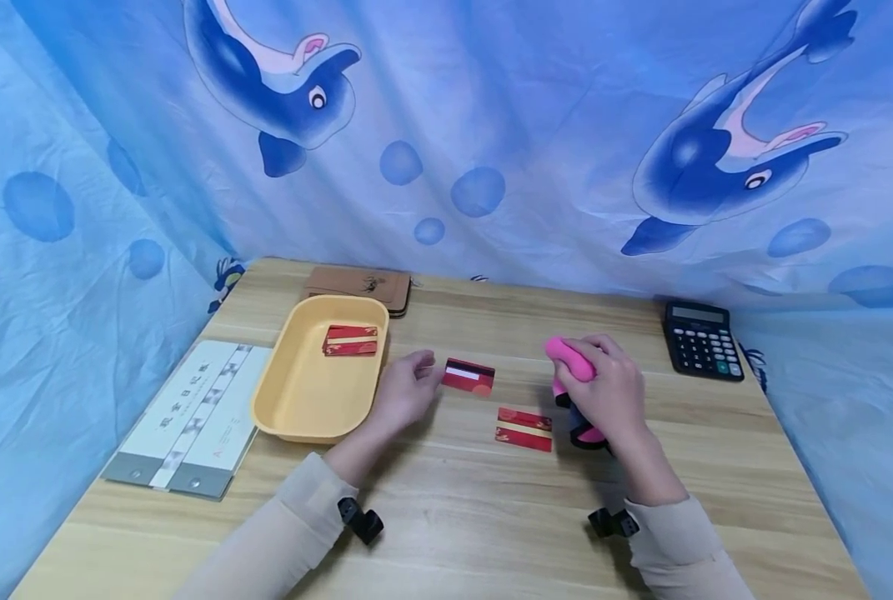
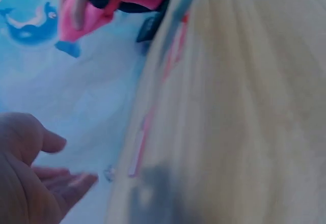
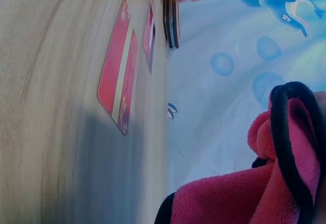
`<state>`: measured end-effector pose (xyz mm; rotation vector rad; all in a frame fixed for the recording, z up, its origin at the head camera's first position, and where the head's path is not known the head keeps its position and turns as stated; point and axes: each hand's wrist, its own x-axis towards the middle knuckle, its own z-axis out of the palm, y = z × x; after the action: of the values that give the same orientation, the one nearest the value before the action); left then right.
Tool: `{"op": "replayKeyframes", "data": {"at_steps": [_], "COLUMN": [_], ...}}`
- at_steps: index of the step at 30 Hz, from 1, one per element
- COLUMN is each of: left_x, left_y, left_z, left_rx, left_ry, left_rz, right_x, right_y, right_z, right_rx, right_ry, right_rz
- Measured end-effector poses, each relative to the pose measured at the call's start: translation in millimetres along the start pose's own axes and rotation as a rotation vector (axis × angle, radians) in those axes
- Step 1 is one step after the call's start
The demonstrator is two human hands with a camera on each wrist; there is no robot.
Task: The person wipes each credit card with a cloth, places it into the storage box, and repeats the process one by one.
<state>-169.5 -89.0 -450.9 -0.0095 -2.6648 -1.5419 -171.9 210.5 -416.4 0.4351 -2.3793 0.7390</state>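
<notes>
My right hand [image 1: 609, 387] grips a bunched pink cloth [image 1: 572, 360] with dark edging, held above the table on the right. In the right wrist view the fluffy cloth [image 3: 224, 193] hangs in folds. My left hand [image 1: 406, 387] holds nothing; thumb and fingers stand apart in the left wrist view. Just right of its fingertips lies a red card [image 1: 470, 377] with a black stripe and a white strip. Closer to the cloth, a second red card [image 1: 524, 429] with a gold band lies flat on the table.
Left of my left hand stands a yellow tray [image 1: 314, 400] with several red cards [image 1: 350, 340] inside. Beyond it is a brown notebook [image 1: 374, 287], and a white-and-grey binder [image 1: 191, 417] lies to its left. A black calculator [image 1: 703, 342] sits at the far right.
</notes>
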Motion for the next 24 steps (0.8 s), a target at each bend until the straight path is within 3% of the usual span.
{"op": "replayKeyframes", "data": {"at_steps": [4, 8, 10, 12, 16, 20, 24], "left_x": [5.8, 22.4, 33.2, 43.1, 57.3, 63.6, 67.8], "left_y": [7.8, 1.8, -8.0, -21.2, -50.5, -68.7, -76.7], "left_z": [-23.4, -60.4, -80.5, -98.7, -123.0, -132.1, -134.2], "left_rx": [-0.095, -0.187, -0.139, -0.064, 0.102, 0.225, 0.341], "left_ry": [0.052, 0.148, 0.174, 0.148, -0.010, -0.136, -0.155], "left_rz": [0.047, 0.026, 0.028, 0.024, 0.019, 0.003, 0.011], "right_x": [-0.2, -0.4, -0.6, -0.7, -1.2, -1.0, -0.4], "right_y": [0.6, 0.9, 1.1, 1.4, 1.3, 0.4, -0.3], "right_z": [-0.6, -0.4, -0.1, 0.4, 2.0, 4.0, 5.4], "right_rx": [0.003, 0.008, 0.011, 0.012, 0.014, 0.017, 0.022], "right_ry": [-0.005, -0.013, -0.019, -0.027, -0.052, -0.074, -0.075], "right_rz": [0.006, 0.003, 0.004, 0.007, 0.014, 0.008, -0.006]}}
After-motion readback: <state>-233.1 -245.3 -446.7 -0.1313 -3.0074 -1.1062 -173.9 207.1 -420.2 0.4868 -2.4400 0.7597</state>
